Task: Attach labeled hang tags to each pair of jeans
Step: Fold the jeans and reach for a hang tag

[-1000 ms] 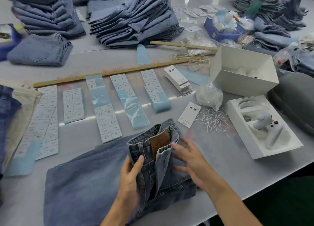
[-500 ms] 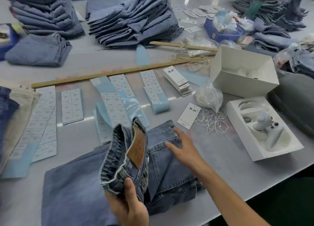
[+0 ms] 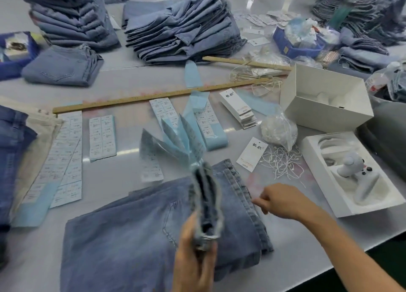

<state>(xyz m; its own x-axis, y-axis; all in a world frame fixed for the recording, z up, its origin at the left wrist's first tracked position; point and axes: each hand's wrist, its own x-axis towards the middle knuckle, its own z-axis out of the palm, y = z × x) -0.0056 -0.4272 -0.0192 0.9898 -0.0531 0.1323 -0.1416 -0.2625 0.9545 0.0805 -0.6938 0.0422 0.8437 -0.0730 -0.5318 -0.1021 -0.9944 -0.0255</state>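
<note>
A pair of light blue jeans [image 3: 123, 232] lies flat on the grey table [image 3: 292, 256] in front of me. My left hand [image 3: 194, 256] grips the bunched waistband and holds it up on edge. My right hand [image 3: 279, 200] hovers at the jeans' right edge with fingers loosely curled, holding nothing that I can see. A single white hang tag [image 3: 252, 153] lies beside a heap of white strings [image 3: 283, 162]. A stack of hang tags [image 3: 238, 108] sits further back. Sticker label sheets [image 3: 102, 135] lie in rows, and one sheet [image 3: 173, 142] is lifted and blurred.
Piles of folded jeans [image 3: 182, 28] fill the back of the table. Two wooden rulers [image 3: 153, 97] lie across the middle. A white open box [image 3: 325, 98], a tray with a white device [image 3: 351, 173], a bag of strings [image 3: 278, 130] and a blue bin [image 3: 296, 43] stand at the right.
My left hand has swung the waistband up and over to the right, hiding the leather patch. A label sheet got flicked up. My right hand has drawn back to the jeans' right edge.
</note>
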